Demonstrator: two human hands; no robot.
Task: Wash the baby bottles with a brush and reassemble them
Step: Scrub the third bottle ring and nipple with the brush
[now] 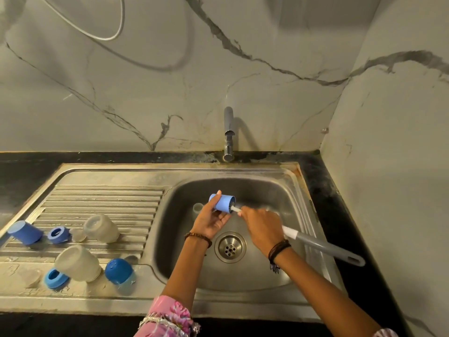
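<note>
Above the drain [230, 247], left hand [211, 221] gripped a light, slippery cap [222, 202]; right hand [262, 221] clenched the brush [320, 244], best held by its stiff handle.

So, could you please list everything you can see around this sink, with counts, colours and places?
light blue cap: 1, held over the basin, brush head inside
bottle brush: 1, white and grey handle, over the basin
dark blue cap: 1, left on the drainboard
blue collar rings: 2, on the drainboard
clear bottle bodies: 2, lying on the drainboard
blue-topped bottle: 1, drainboard front, beside the basin
clear small parts: several, on the drainboard and one in the basin
tap: 1, chrome, behind the basin
sink: 1, steel
left hand: holds the cap
right hand: grips the brush
</note>
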